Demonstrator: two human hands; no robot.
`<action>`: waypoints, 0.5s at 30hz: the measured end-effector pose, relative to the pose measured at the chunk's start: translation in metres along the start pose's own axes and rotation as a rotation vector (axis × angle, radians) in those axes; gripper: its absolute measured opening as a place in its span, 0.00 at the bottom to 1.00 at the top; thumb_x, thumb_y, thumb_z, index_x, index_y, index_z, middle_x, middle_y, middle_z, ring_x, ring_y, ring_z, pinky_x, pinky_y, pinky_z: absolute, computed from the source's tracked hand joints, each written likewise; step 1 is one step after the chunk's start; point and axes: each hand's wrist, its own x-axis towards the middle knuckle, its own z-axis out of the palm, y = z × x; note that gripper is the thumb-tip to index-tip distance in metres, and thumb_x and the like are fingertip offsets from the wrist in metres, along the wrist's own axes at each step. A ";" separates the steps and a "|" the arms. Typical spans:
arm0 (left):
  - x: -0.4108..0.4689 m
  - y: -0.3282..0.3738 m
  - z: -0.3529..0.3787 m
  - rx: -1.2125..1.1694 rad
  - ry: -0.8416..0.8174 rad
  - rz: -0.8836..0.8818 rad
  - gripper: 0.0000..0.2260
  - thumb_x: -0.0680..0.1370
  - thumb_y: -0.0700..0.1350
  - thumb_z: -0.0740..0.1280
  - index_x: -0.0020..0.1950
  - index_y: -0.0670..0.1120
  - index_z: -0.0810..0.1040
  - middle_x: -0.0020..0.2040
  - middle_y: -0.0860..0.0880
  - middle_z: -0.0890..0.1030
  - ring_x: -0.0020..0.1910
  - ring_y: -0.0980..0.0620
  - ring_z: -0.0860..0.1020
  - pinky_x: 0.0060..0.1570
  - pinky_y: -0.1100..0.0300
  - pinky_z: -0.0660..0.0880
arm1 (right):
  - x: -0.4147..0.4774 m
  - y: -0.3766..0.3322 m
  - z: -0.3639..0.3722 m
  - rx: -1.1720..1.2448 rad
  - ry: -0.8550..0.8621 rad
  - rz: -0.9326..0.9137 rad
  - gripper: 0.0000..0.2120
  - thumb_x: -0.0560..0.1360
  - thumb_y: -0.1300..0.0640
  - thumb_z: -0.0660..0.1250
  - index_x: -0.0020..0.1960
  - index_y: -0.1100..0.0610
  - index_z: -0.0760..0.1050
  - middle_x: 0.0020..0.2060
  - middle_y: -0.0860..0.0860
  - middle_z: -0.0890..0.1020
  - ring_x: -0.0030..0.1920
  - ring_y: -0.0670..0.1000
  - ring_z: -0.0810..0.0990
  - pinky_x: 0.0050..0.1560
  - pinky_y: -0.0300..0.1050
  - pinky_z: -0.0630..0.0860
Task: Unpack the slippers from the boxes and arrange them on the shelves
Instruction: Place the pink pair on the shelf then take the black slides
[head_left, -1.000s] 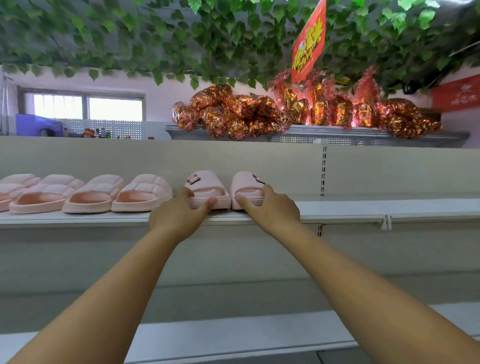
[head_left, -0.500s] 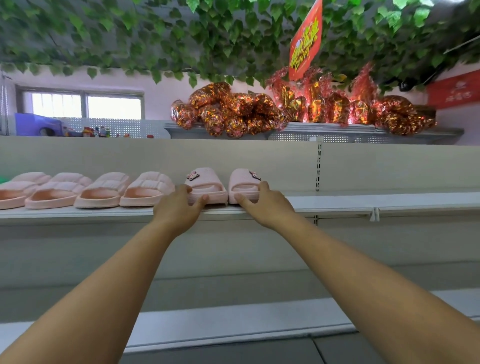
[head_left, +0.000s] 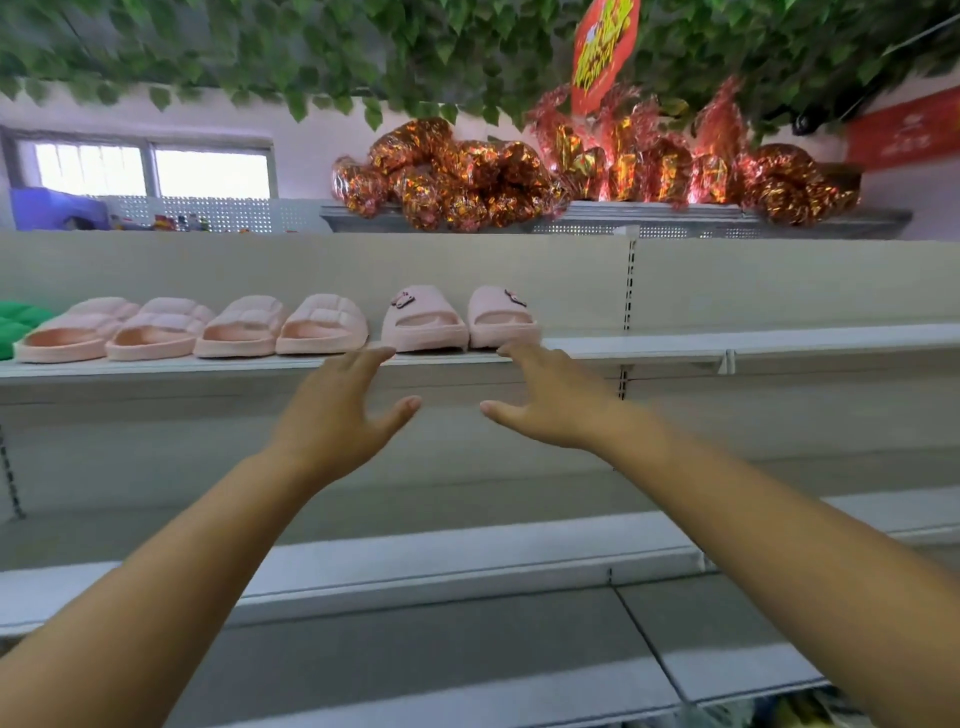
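Note:
Two pale pink slippers with small bow charms, the left slipper (head_left: 423, 323) and the right slipper (head_left: 500, 319), stand side by side on the white upper shelf (head_left: 675, 345). My left hand (head_left: 337, 415) hovers just below and in front of the left slipper, fingers spread and holding nothing. A little below the right slipper my right hand (head_left: 550, 402) is spread the same way, its fingertips near the shelf edge. Neither hand touches a slipper.
Several quilted pink slippers (head_left: 192, 327) line the same shelf to the left, with a green slipper (head_left: 15, 325) at the far left. Foil-wrapped red and gold packs (head_left: 571, 176) fill the top shelf. A lower white shelf (head_left: 467, 561) runs below my arms.
Both hands have let go of the two bow slippers and pulled back and down from the shelf, fingers now spread. The slippers stay on the shelf.

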 end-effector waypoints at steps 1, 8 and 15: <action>-0.008 -0.001 -0.003 0.030 -0.015 0.012 0.32 0.77 0.64 0.66 0.76 0.51 0.69 0.72 0.47 0.75 0.71 0.45 0.72 0.69 0.47 0.70 | -0.006 -0.003 0.004 0.005 -0.002 0.000 0.36 0.76 0.35 0.67 0.78 0.50 0.62 0.73 0.52 0.71 0.71 0.56 0.70 0.65 0.54 0.72; -0.077 -0.024 0.007 0.148 -0.123 0.043 0.32 0.78 0.65 0.65 0.76 0.48 0.70 0.70 0.46 0.77 0.69 0.44 0.74 0.66 0.47 0.71 | -0.060 -0.031 0.063 -0.026 -0.131 0.020 0.39 0.76 0.34 0.67 0.80 0.48 0.57 0.78 0.48 0.63 0.77 0.54 0.63 0.70 0.55 0.67; -0.180 -0.053 0.047 0.007 -0.253 -0.093 0.32 0.78 0.64 0.67 0.77 0.49 0.68 0.71 0.46 0.76 0.70 0.44 0.72 0.67 0.47 0.69 | -0.129 -0.048 0.133 0.017 -0.276 0.069 0.42 0.76 0.35 0.67 0.82 0.51 0.53 0.79 0.52 0.61 0.78 0.56 0.61 0.74 0.55 0.65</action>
